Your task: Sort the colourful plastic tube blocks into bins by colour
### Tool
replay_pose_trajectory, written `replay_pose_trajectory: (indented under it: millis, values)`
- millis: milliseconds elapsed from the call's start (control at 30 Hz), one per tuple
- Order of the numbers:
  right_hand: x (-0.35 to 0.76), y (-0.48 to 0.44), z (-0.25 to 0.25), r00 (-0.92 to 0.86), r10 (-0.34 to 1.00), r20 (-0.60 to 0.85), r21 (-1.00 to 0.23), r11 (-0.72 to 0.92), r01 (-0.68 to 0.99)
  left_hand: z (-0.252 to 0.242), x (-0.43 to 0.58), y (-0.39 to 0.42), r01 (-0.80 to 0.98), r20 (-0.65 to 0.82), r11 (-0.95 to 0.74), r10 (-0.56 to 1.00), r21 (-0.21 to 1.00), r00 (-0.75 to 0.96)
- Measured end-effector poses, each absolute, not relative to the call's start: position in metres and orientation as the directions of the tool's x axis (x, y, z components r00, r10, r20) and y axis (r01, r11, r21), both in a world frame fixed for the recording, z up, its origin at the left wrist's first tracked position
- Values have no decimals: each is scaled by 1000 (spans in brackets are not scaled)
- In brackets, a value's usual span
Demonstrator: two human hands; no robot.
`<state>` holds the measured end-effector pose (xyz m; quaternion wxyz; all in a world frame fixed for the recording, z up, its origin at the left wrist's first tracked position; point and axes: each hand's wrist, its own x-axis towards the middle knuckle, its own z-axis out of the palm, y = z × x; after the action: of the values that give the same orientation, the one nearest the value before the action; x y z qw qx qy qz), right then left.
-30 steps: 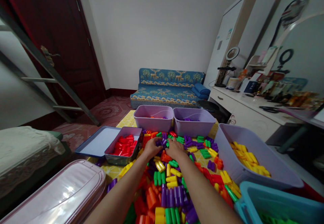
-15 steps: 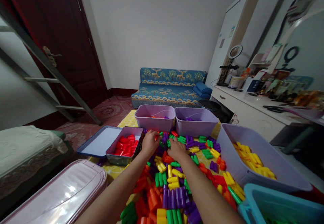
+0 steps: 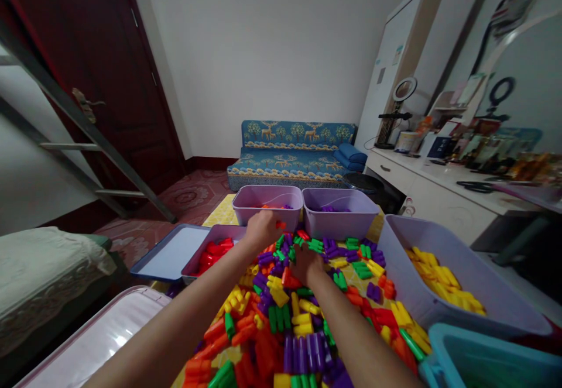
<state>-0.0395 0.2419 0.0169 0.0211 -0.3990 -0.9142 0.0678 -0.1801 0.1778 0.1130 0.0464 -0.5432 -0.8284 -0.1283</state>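
A heap of small plastic blocks (image 3: 290, 312) in red, orange, yellow, green and purple covers the yellow mat in front of me. My left hand (image 3: 262, 230) is raised over the heap's far edge, closed on an orange block (image 3: 279, 225), just in front of the left purple bin (image 3: 267, 199). My right hand (image 3: 307, 264) lies lower, its fingers curled down into the purple and green blocks; what it grips is hidden.
A second purple bin (image 3: 339, 212) stands beside the first. A tin with red blocks (image 3: 213, 252) and its blue lid (image 3: 169, 252) lie left. A large purple tub of yellow blocks (image 3: 443, 277), a blue tub (image 3: 492, 359) and a pink case (image 3: 88, 347) surround the heap.
My left hand has lifted off the heap and moved forward toward the left purple bin with an orange block in it. My right hand stays in the blocks, shifted slightly.
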Motion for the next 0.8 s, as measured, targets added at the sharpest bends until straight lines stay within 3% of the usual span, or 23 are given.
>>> replay_pose_trajectory:
  millis: [100, 167, 300, 500, 567, 700, 800]
  values:
    - [-40, 240, 17, -681, 732, -17, -142, 672, 726, 149, -195, 193, 933, 401, 323, 842, 159, -361]
    - [-39, 239, 18, -680, 733, 0, -139, 674, 726, 157, -209, 202, 918, 409, 348, 823, 188, -396]
    - [-36, 236, 20, -680, 732, 44, -138, 678, 722, 137, -223, 210, 889, 324, 396, 830, 230, -454]
    - [-34, 236, 19, -691, 721, 48, -148, 689, 709, 92, -187, 179, 949, 479, 191, 827, 251, -293]
    - [-35, 237, 18, -695, 718, 43, -148, 693, 706, 78, -173, 162, 945, 377, 237, 873, 228, -310]
    - [-36, 238, 16, -691, 723, 21, -143, 686, 714, 55, -156, 138, 839, 84, 526, 838, 141, -539]
    - [-36, 237, 17, -689, 724, 30, -130, 686, 716, 44, -153, 134, 833, 42, 507, 848, 221, -528]
